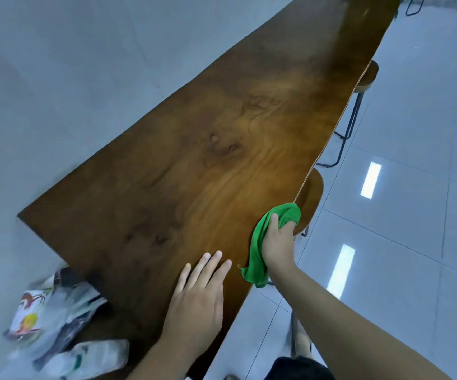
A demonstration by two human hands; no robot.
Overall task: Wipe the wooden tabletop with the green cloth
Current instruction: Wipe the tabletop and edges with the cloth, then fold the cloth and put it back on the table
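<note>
The long dark wooden tabletop stretches from lower left to upper right, against a grey wall. My right hand grips the bunched green cloth and presses it on the table's near right edge. One end of the cloth pokes past my fingers and the other trails back toward my wrist. My left hand lies flat on the wood just left of the cloth, fingers spread, holding nothing.
Plastic bags and printed packets lie heaped at the table's near left end. Two wooden stools with black metal legs are tucked along the right edge. Glossy white floor tiles lie to the right.
</note>
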